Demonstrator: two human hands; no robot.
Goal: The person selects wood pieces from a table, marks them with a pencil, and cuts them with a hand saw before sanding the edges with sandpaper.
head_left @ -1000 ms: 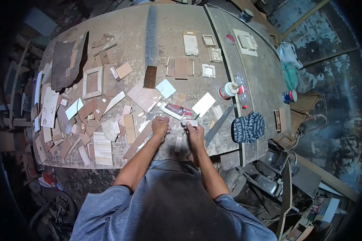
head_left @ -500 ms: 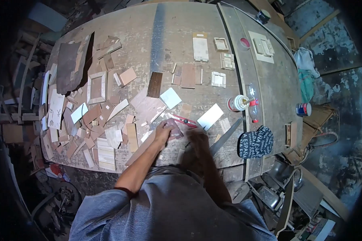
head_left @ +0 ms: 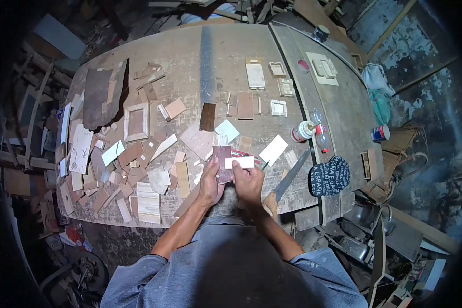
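Observation:
My left hand (head_left: 210, 180) is closed on the left edge of a reddish-brown wood piece (head_left: 222, 152), held upright in front of my chest. A small white rectangular piece (head_left: 243, 162) lies across it, gripped at its lower side by my right hand (head_left: 248, 184), thumb on its face. Just behind my hands a red tool (head_left: 250, 156) is partly hidden on the workbench (head_left: 179, 46). A handsaw (head_left: 286, 179) rests to the right of my right hand, its wooden handle toward me.
Many wood scraps (head_left: 131, 154) cover the left side. Small assembled wooden parts (head_left: 278, 107) sit at the back right. A glue bottle (head_left: 305, 130), a plastic bottle (head_left: 321, 137), a dark cap (head_left: 329, 177) and a tin (head_left: 380, 134) stand or lie on the right.
My right hand has come up with the white piece, now against the brown piece. The brown piece is turned more upright. The camera view has shifted, showing more of the saw.

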